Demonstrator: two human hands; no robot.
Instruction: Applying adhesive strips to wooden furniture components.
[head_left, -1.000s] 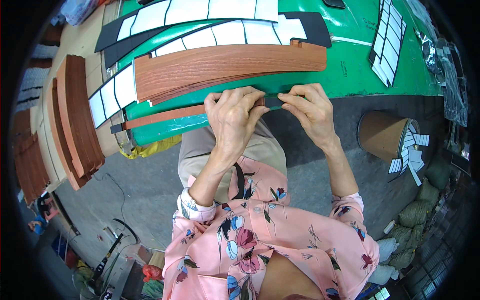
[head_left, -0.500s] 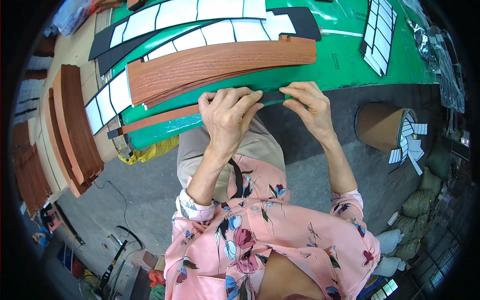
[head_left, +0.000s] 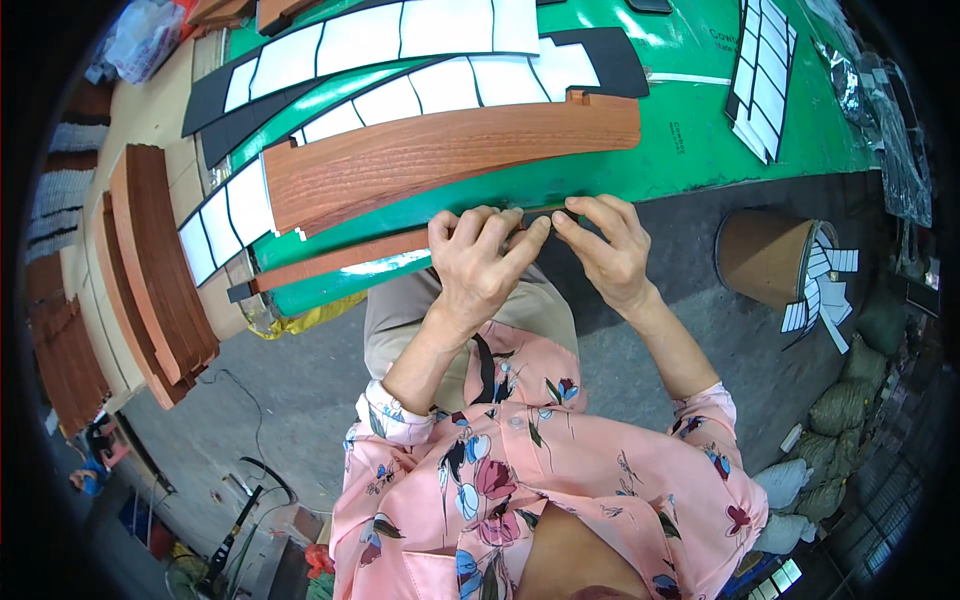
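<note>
A long narrow wood-brown strip [head_left: 340,258] lies along the near edge of the green tabletop, with a black tip at its left end. My left hand [head_left: 473,258] is closed on it toward its right part, fingers bent over the top. Beside it, my right hand [head_left: 610,250] pinches with thumb and forefinger at the strip's dark right end. Both hands cover much of that end. Just beyond lies a stack of curved wood-grain boards [head_left: 450,145], notched at the corners.
White-faced black sheets [head_left: 440,88] lie behind the boards, with another white panel [head_left: 760,75] at far right. More brown boards [head_left: 160,265] rest on cardboard at left. A brown bin [head_left: 765,255] with white scraps stands on the floor at right.
My two hands have come closer together, and the right has shifted left along the strip. The black piece seen between them before is now mostly covered. The view has shifted slightly.
</note>
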